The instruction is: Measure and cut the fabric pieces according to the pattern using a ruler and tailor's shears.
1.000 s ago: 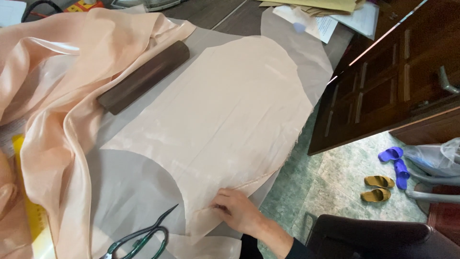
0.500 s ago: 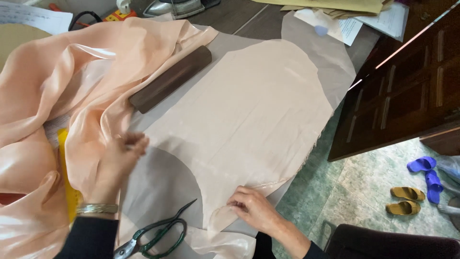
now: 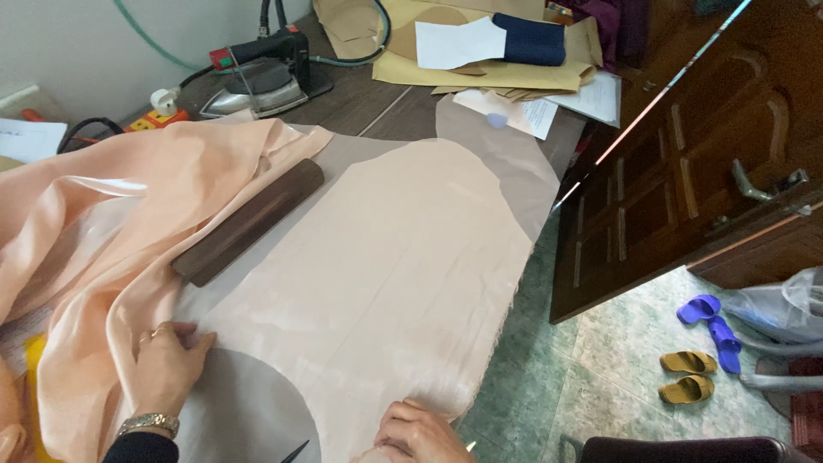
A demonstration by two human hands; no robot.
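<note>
Both palms flat, gripping nothing: left hand (image 3: pixel 167 364) presses the peach fabric panel (image 3: pixel 377 283) at its near-left edge, right hand (image 3: pixel 420 433) at the near hem (long axis runs away up-right, wooden bar (image 3: pixel 249 221) weighting the far-left edge).

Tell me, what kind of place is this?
Most likely a home tailoring or sewing room. Peach fabric lies spread on a worktable under both hands, an iron sits at the back, and paper patterns are stacked nearby.
</note>
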